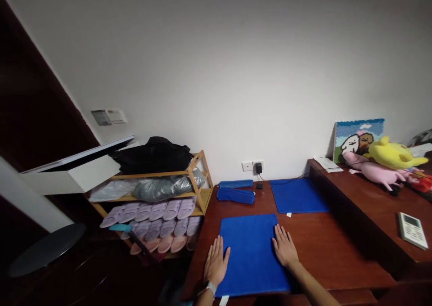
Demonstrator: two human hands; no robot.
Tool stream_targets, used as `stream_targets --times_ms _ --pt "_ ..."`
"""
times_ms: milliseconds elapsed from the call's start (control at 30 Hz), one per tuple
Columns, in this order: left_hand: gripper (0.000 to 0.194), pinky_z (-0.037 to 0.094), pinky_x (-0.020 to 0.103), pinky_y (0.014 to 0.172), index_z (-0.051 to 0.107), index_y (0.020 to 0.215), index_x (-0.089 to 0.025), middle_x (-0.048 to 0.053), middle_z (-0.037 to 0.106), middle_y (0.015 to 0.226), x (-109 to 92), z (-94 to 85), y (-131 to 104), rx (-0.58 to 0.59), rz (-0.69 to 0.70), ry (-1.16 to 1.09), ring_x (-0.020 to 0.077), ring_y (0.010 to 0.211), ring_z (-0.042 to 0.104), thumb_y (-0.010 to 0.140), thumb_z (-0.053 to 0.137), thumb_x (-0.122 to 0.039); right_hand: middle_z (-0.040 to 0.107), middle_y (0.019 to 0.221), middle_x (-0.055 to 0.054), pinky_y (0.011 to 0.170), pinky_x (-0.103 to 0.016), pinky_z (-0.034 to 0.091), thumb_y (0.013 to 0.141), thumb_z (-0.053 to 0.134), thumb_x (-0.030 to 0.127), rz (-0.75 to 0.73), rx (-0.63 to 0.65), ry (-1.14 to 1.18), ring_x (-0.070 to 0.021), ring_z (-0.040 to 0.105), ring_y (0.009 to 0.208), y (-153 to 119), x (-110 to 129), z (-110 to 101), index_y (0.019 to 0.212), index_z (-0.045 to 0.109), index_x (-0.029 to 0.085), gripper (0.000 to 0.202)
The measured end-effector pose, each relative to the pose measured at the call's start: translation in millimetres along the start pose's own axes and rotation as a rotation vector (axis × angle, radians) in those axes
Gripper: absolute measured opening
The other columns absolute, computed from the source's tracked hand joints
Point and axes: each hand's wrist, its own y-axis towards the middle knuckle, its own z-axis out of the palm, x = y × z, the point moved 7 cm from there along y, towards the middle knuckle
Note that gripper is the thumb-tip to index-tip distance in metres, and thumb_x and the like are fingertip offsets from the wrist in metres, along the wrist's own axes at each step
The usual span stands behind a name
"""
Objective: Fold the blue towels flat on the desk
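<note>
A blue cloth (251, 256) lies spread flat on the reddish-brown wooden table (317, 240), with a white tag at its near edge. My left hand (216, 262) rests on the cloth's left edge, palm down and fingers stretched out; a wristband shows on that wrist. On the opposite edge my right hand (284, 246) lies flat with its fingers extended. Neither hand grasps anything. Behind, a second blue cloth (299, 195) is laid flat near the wall, and folded blue cloths (235, 195) sit at the table's back left.
Left of the table stands a wooden rack (201, 198) holding slippers (158, 210), plastic-wrapped items and a black bag (155, 155). A raised surface at right bears plush toys (378, 168), a picture (359, 137) and a calculator (412, 230). A black plug (258, 167) with a cable is in the wall.
</note>
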Motion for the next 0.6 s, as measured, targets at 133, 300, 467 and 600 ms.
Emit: stream_targets --times_ms 133,300,467,600 --pt "0.076 0.028 0.048 0.130 0.028 0.165 -0.015 0.010 0.032 0.171 6.2 -4.5 -1.2 -0.005 0.010 0.016 0.0255 0.158 0.029 0.105 0.022 -0.061 0.024 0.172 -0.006 0.131 -0.046 0.017 0.104 0.020 0.044 -0.016 -0.018 0.023 -0.0229 0.020 0.160 12.0 -2.8 6.3 0.164 0.026 0.011 0.069" --pt "0.073 0.025 0.053 0.131 0.014 0.168 -0.018 0.009 0.028 0.172 -46.1 -33.7 15.4 -0.156 0.083 0.016 0.0285 0.160 0.025 0.106 0.024 -0.057 0.023 0.172 -0.005 0.132 -0.045 0.015 0.104 0.020 0.045 -0.031 -0.047 0.033 -0.0223 0.019 0.161 12.6 -6.8 16.7 0.165 0.026 0.013 0.069" --pt "0.068 0.026 0.052 0.131 0.011 0.168 -0.020 0.008 0.023 0.174 -187.5 -10.6 34.3 0.018 0.405 -0.090 0.0275 0.160 0.024 0.108 0.019 -0.051 0.021 0.172 -0.006 0.131 -0.047 0.015 0.104 0.020 0.044 -0.035 -0.016 0.016 -0.0238 0.018 0.161 11.9 -5.7 12.1 0.164 0.026 0.013 0.068" --pt "0.067 0.027 0.050 0.131 0.016 0.167 -0.020 0.008 0.025 0.173 -234.8 23.0 31.5 0.136 0.495 -0.136 0.0244 0.160 0.024 0.108 0.016 -0.051 0.020 0.173 -0.005 0.132 -0.045 0.013 0.103 0.021 0.036 -0.039 0.017 -0.019 -0.0229 0.016 0.161 10.9 -3.2 8.7 0.164 0.025 0.012 0.066"
